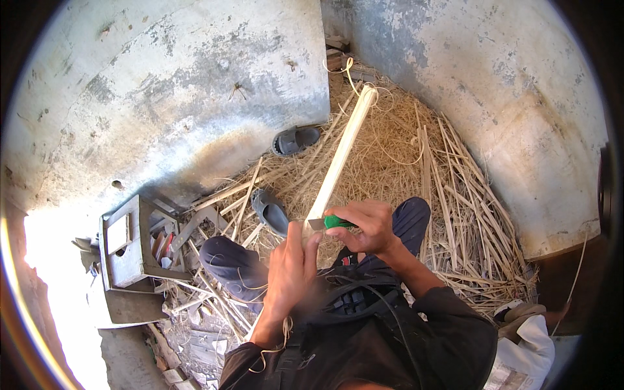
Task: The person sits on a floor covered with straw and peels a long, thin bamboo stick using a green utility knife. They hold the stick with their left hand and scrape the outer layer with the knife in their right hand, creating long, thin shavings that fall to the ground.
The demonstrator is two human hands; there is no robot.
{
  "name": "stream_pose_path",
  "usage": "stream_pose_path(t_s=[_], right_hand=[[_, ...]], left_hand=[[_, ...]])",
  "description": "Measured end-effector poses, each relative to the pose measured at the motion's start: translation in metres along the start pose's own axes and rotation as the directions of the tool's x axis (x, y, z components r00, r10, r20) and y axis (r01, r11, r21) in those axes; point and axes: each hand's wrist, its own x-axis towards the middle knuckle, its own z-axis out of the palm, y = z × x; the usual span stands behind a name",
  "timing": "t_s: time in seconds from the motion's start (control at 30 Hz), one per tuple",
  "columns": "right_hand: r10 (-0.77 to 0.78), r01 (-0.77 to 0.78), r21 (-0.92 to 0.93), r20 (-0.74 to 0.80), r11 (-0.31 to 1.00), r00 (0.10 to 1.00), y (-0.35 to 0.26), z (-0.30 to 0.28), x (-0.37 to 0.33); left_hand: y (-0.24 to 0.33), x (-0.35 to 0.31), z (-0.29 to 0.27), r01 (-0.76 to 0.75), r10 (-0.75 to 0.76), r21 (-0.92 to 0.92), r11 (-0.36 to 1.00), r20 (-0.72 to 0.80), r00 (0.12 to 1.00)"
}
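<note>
Holding a short knife with a bright green handle and a flat metal blade (335, 222), the right hand (367, 226) is closed around that handle, its blade pointing toward the left hand. One long, flat, pale-yellow wooden strip (344, 153) runs away from the person, up and slightly right, its near end between the two hands. The left hand (290, 268) has its thumb and fingers closed on that near end, just left of the blade, which lies across the strip. The strip's far end is well beyond both hands, with thin curled shavings (351, 68) around it.

Counted: two bare hands, one knife, one strip held, and two dark grey slip-on shoes (269, 211) set apart from each other, both left of the strip. One weathered grey wooden box-like piece (130, 266) stands at far left. To the right lies a pile of long, thin, straw-coloured sticks (455, 214), too many to count. Fine tan shavings (383, 143) cover the ground beneath the strip. One crumpled white cloth (530, 348) is at lower right. Two worn, patchy grey-white panels (195, 84) rise behind.
</note>
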Motion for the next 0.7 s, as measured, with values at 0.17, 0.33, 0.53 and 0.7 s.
stream_pose_path(t_s=[0.17,0.33,0.53,0.7], right_hand=[[-0.059,0.057,-0.091,-0.018,0.994,0.998,0.0,-0.004,0.005],[-0.058,0.053,-0.138,-0.032,0.989,0.998,0.005,-0.007,0.004],[-0.044,0.039,-0.098,-0.052,0.994,0.998,0.015,-0.011,0.003],[0.138,-0.15,-0.075,-0.147,0.986,0.979,0.032,-0.022,0.015]], left_hand=[[0.0,-0.003,0.0,0.034,-0.034,0.011,0.999,0.003,0.999],[-0.002,-0.004,0.001,0.033,-0.033,0.04,0.999,0.01,0.999],[-0.002,-0.007,0.001,0.072,-0.074,0.051,0.996,0.042,0.996],[-0.017,-0.018,0.006,0.085,-0.089,0.061,0.995,0.065,0.994]])
